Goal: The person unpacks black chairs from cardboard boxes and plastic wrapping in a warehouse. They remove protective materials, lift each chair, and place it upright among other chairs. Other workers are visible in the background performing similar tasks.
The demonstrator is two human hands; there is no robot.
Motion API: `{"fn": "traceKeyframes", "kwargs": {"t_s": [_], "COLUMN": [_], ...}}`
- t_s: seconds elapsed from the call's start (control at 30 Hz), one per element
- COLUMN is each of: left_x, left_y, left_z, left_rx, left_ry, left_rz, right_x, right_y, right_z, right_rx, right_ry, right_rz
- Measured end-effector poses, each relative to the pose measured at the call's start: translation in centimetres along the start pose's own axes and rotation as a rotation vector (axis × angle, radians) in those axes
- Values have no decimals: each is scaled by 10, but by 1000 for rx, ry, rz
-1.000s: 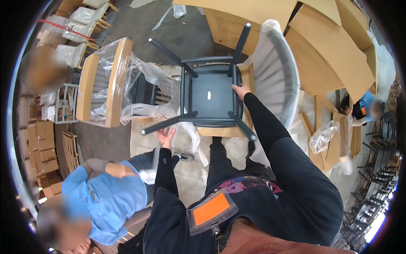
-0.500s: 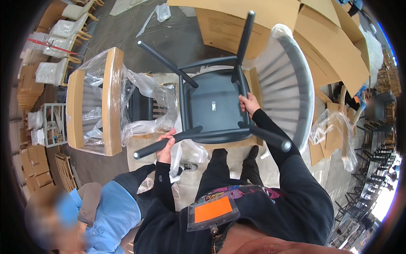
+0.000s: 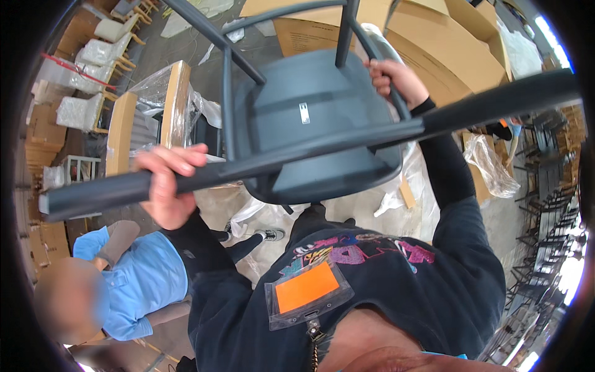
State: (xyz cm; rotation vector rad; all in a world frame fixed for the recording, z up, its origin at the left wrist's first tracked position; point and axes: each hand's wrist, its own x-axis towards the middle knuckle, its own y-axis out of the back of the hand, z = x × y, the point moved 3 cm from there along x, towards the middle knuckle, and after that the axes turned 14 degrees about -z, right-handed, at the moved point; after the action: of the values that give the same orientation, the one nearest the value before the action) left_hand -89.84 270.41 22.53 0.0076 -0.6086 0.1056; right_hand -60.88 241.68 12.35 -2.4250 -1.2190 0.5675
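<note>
A dark grey chair [image 3: 334, 111] is held up close in front of me, its seat underside facing me with a small white label [image 3: 304, 113] on it. My left hand [image 3: 167, 183] is wrapped round one leg near its end, at the left. Higher up on the right, my right hand [image 3: 393, 80] grips a side rail beside the seat. One near leg [image 3: 502, 102] stretches far to the right, across my right arm. Below the chair, parts of the wrapping and of the floor are hidden by the seat.
A chair wrapped in clear film with cardboard edges [image 3: 175, 102] stands to the left. Large cardboard boxes [image 3: 434, 46] lie at the far right. At the lower left is a person in a light blue shirt [image 3: 145, 273]. Crumpled clear film [image 3: 489, 167] lies on the right.
The chair has come up closer to me and turned slightly. Both hands have risen with it, still holding on. The person at the left has shifted a little.
</note>
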Motion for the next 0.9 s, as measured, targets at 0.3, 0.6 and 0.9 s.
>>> {"fn": "traceKeyframes", "kwargs": {"t_s": [0.3, 0.6, 0.9], "left_x": [83, 118, 100], "left_y": [-116, -159, -244], "left_z": [201, 249, 255], "left_rx": [-176, -174, -446], "left_ry": [-247, -123, 41], "left_rz": [-804, -783, -1159], "right_x": [-223, -363, -466], "right_y": [-57, -70, -129], "right_z": [-92, -55, 28], "right_rx": [324, 439, 501], "right_ry": [290, 668, 903], "right_rz": [-312, -610, -41]}}
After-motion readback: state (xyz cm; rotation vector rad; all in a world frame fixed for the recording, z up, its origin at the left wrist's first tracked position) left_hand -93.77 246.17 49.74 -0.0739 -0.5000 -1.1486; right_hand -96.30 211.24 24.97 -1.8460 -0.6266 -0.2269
